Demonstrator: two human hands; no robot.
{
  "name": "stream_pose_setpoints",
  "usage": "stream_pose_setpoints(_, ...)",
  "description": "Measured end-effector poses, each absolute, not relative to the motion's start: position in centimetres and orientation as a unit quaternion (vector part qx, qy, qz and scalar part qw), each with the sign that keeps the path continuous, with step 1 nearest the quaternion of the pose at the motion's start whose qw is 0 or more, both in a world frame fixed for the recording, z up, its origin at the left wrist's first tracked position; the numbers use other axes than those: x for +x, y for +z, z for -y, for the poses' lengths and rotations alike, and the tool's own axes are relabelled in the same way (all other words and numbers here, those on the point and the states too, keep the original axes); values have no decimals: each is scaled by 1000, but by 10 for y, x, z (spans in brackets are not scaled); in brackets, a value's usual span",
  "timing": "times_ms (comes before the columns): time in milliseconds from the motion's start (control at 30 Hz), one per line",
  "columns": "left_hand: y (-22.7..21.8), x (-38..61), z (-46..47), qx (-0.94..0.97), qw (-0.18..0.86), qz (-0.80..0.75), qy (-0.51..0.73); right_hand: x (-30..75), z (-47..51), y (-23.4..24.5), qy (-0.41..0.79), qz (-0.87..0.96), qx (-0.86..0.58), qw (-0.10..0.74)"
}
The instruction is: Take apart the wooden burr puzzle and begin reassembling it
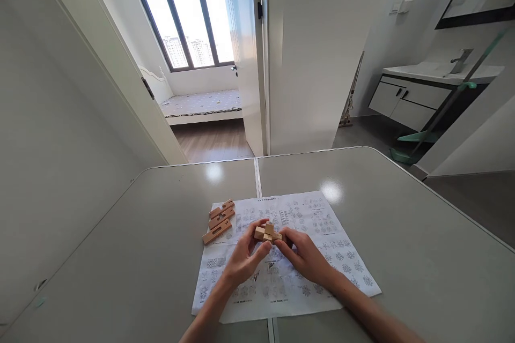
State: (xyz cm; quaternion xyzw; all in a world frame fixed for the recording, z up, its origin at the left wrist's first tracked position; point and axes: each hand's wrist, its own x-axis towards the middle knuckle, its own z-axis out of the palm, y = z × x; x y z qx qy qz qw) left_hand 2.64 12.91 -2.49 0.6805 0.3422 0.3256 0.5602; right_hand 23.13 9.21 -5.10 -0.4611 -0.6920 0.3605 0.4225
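Observation:
Both my hands meet over a printed instruction sheet (pixel 322 225) on a grey table (pixel 402 236). Between them is a small cluster of interlocked wooden puzzle pieces (pixel 267 232). My left hand (pixel 243 260) pinches the cluster from the left with curled fingers. My right hand (pixel 303 257) grips it from the right, fingertips pressed against the wood. Three loose notched wooden bars (pixel 219 220) lie side by side at the sheet's upper left corner, a short way left of my hands.
The table has a seam (pixel 257 182) down its middle and rounded far corners. Beyond it stand a white wall column and an open door to a room with a window. A vanity with a sink (pixel 434 72) and a green broom (pixel 418 144) are at the right.

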Motion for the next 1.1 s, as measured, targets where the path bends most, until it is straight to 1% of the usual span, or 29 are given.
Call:
stream_pose_setpoints(67,-25,25,-130,705,523,-347,331,233,-92,-51,366,707,-453,401)
stream_pose_setpoints(167,-23,25,-130,768,417,-369,315,235,-91,-52,367,729,-441,373)
stream_pose_setpoints(267,-22,28,-128,785,358,-391,320,236,-91,-54,338,741,-441,378)
stream_pose_setpoints(533,-23,36,-124,768,315,-422,366,226,-88,-58,183,746,-492,411)
stream_pose_setpoints(700,-19,42,-120,759,311,-419,390,219,-85,-59,110,741,-499,435)
stream_pose_setpoints(800,-15,46,-116,750,309,-425,401,217,-83,-60,87,738,-510,434)
stream_pose_setpoints(867,-13,49,-114,744,309,-434,403,218,-83,-59,90,734,-517,432)
stream_pose_setpoints(933,-11,50,-112,740,309,-439,406,220,-83,-57,118,729,-514,436)
stream_pose_setpoints(1100,-4,42,-111,763,318,-399,396,230,-82,-38,316,719,-440,435)
